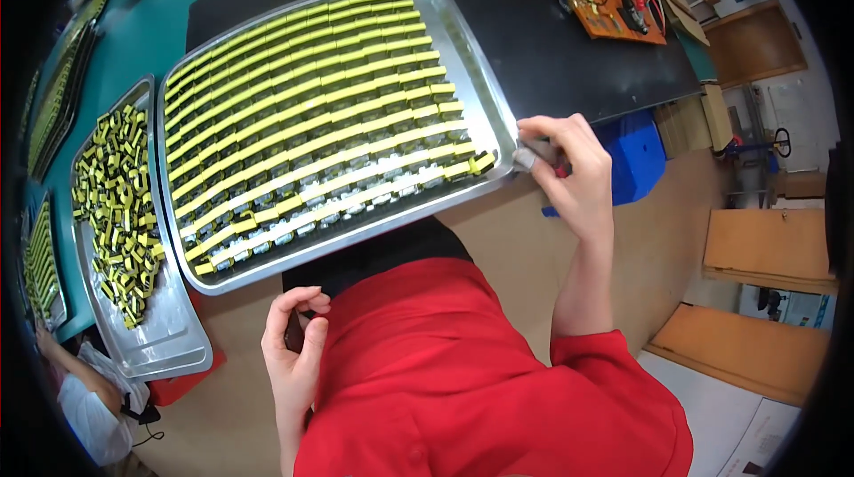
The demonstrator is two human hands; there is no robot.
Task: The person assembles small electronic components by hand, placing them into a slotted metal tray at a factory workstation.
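A large metal tray [485, 76] lies at the table's near edge, tilted in view. Slanting rows of small yellow-and-black parts [307, 112] fill most of it, with a bare strip along its right side. At the tray's right near corner, my right hand [576, 170] is closed on the rim; the thumb tip is wrapped in something pale. One part [481, 162] sits slightly askew close to these fingers. Below the tray's near edge hovers my left hand [298, 348], its fingers loosely curled, thumb apart, with nothing visible in it.
A narrower metal tray [169, 352] at left holds a loose heap of similar parts. Beyond stand further filled trays [67, 94]. An orange fixture with wires [614, 1] occupies the far right of the table, above a blue bin [636, 161]. Another person's arm [84, 366] shows at lower left.
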